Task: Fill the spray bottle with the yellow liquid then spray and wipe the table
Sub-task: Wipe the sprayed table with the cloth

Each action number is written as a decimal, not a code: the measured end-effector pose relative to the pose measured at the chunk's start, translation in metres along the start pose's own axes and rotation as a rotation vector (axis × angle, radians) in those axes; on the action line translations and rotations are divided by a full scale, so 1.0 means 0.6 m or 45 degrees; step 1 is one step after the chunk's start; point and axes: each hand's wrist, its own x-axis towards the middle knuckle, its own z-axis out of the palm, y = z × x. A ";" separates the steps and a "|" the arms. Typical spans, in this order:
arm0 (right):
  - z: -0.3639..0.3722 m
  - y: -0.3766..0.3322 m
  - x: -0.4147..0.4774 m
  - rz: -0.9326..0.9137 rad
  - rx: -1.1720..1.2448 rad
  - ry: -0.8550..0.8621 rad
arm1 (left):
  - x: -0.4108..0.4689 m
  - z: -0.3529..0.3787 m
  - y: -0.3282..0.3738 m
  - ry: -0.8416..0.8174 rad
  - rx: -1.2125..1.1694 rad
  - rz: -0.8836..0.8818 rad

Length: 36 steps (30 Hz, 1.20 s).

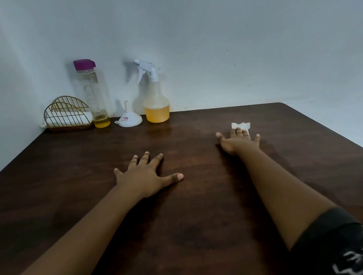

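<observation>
Step in hand: wiping, as I judge it. The spray bottle is filled and capped, and a wipe is under my right hand.
Left hand [145,176]: flat on the table, fingers spread wide and straight, holding nothing; it looks like a brace.
Right hand [238,142]: reached far forward, fingers straight, the tips pressing down on the wipe. It is a flat press, with nothing pinched or curled around.
Wipe [241,125]: a small white folded tissue or cloth, I cannot tell which. It lies on the right far part of the table and shows just past my fingertips.
Table [204,212]: dark wood. I see no clear spray droplets or wet sheen, so I cannot tell which areas are covered.
Spray bottle [156,104]: upright at the back edge against the wall, trigger head on, yellow liquid [157,115] filling its lower part. It is well apart from both hands.
Tall bottle [94,94]: clear with a purple cap, left of the sprayer, with a thin layer of yellow at the bottom.
Funnel [128,119]: white, upside down between the two bottles.
Napkin holder [67,115]: gold wire, back left corner, white napkins inside.
Next move calls for: steady downward pressure through flat fingers while I draw the wipe across the wood in overlapping passes. The left hand keeps me anchored, and the stroke stays short of the back row.
</observation>
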 end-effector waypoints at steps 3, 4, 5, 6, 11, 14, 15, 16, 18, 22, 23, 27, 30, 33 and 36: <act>0.019 -0.090 0.000 -0.118 -0.021 0.008 | 0.002 0.006 -0.002 0.028 0.025 0.009; 0.026 -0.130 -0.005 -0.218 -0.026 0.002 | 0.004 0.008 -0.003 0.040 0.031 0.011; 0.032 -0.167 -0.012 -0.327 -0.031 -0.007 | 0.004 0.009 -0.003 0.047 0.037 0.012; 0.038 -0.199 -0.019 -0.428 -0.035 -0.025 | 0.005 0.011 -0.004 0.054 0.045 0.012; 0.031 -0.179 0.001 -0.449 -0.022 -0.042 | 0.004 0.016 -0.009 0.080 0.038 0.019; 0.009 -0.068 0.042 -0.185 -0.014 0.052 | 0.001 0.017 -0.009 0.085 0.033 0.020; 0.001 -0.035 0.050 -0.114 -0.004 0.046 | 0.000 0.017 -0.008 0.084 0.033 0.022; -0.004 -0.011 0.055 -0.063 0.012 0.026 | 0.000 0.018 -0.007 0.084 0.031 0.025; -0.007 0.000 0.058 -0.016 0.035 -0.007 | -0.001 0.018 -0.007 0.085 0.028 0.033; 0.006 -0.089 0.039 -0.100 -0.034 -0.004 | 0.002 0.005 -0.014 0.006 -0.031 0.046; 0.012 -0.125 0.028 -0.171 -0.049 0.005 | 0.003 -0.004 -0.021 -0.025 -0.063 0.042; 0.045 -0.280 -0.034 -0.529 -0.058 0.004 | 0.008 -0.043 -0.103 0.091 -0.093 -0.085; 0.071 -0.368 -0.096 -0.789 -0.062 -0.038 | 0.008 -0.050 -0.193 0.184 -0.159 -0.230; 0.084 -0.396 -0.134 -0.920 -0.057 -0.121 | 0.000 -0.035 -0.247 0.145 -0.170 -0.350; 0.078 -0.344 -0.121 -0.805 -0.013 -0.084 | -0.002 -0.023 -0.265 0.139 -0.159 -0.407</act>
